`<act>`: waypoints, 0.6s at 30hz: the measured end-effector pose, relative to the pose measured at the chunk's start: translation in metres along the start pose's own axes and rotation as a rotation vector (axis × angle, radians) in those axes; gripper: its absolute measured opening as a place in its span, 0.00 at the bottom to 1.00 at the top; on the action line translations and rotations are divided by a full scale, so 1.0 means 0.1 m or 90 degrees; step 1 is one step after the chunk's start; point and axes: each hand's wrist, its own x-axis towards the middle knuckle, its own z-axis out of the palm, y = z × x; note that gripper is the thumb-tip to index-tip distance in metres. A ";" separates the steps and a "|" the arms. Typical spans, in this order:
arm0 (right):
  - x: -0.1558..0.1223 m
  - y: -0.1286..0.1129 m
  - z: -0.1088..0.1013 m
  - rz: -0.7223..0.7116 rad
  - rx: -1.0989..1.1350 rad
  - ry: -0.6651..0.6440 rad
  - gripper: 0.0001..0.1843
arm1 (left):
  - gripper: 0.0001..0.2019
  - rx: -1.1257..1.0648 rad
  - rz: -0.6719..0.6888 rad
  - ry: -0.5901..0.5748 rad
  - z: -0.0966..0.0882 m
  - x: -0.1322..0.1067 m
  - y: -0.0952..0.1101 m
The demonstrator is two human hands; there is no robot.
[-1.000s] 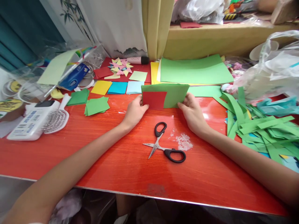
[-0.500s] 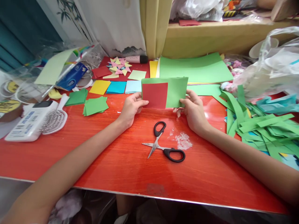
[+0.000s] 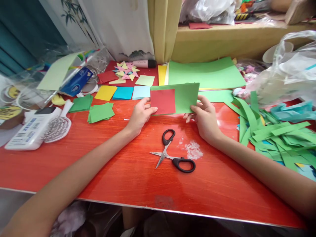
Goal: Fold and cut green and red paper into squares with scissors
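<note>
A light green paper [image 3: 187, 98] is held up above the table, a red paper square [image 3: 163, 101] lying against its left part. My left hand [image 3: 140, 113] pinches the left edge, thumb on the red square and fingers behind. At the other end, my right hand [image 3: 205, 117] grips the green paper's right edge between thumb and fingers. Below the hands, black-handled scissors [image 3: 165, 153] rest on the red table with their blades apart. Whitish flakes [image 3: 194, 150] lie beside them.
Green paper strips [image 3: 283, 138] heap up at the right. Green [image 3: 101, 112], yellow [image 3: 105, 92] and blue [image 3: 122, 92] squares lie left of centre. Large green sheets [image 3: 204, 74] are at the back. A white hairbrush [image 3: 59, 126] and a white box [image 3: 33, 130] sit at left.
The red square has shifted slightly left and straightened against the green paper. The right end of the green paper tilts a little differently. Both hands keep their grip almost in place.
</note>
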 end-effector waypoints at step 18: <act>-0.02 -0.10 0.02 0.090 0.156 -0.151 0.18 | 0.11 0.060 0.072 -0.047 -0.02 -0.01 -0.05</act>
